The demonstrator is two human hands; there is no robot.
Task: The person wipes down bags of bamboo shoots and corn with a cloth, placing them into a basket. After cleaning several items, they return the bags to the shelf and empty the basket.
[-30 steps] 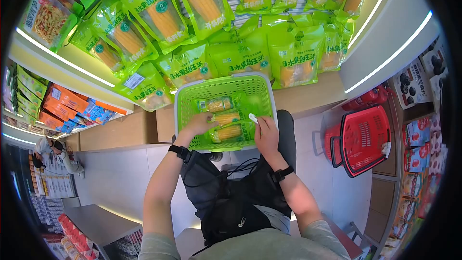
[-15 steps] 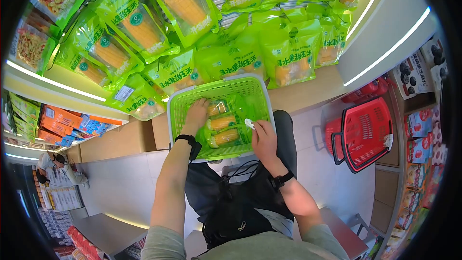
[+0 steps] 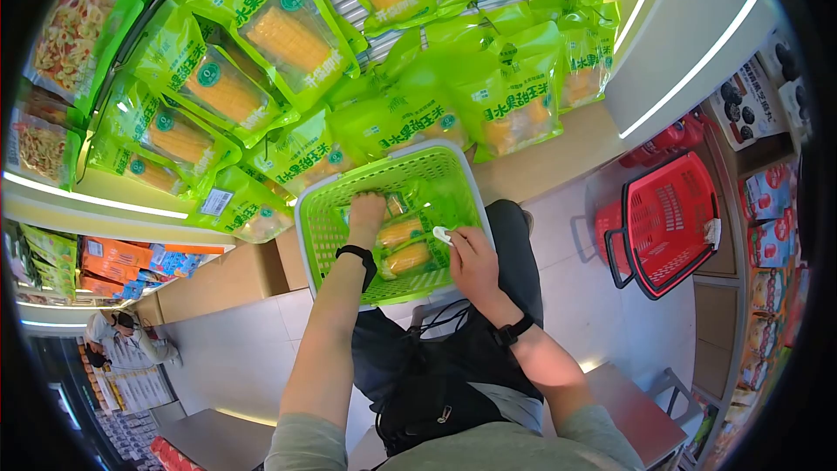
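Observation:
A green plastic basket (image 3: pixel 307 235) with a pale rim sits in front of my body and holds several green bags of corn (image 3: pixel 406 260) with clear windows. My left hand (image 3: pixel 367 215) is inside the basket, fingers curled down at the upper-left bag and partly covering its corn. Over the basket's right side, my right hand (image 3: pixel 473 260) pinches a small white item (image 3: pixel 442 234) whose kind I cannot make out. The tips of the left fingers are hidden. Both wrists wear black bands.
Shelves just beyond the basket carry many green corn bags (image 3: pixel 514 105). A red shopping basket (image 3: pixel 670 225) with black handles is at right, near shelves of packaged goods. Orange packs (image 3: pixel 118 257) line the left shelf. Another person (image 3: pixel 131 338) is at far left.
My left hand has moved slightly up and further over the top corn bag, hiding more of it. The right hand keeps the white item. The whole view has shifted a little.

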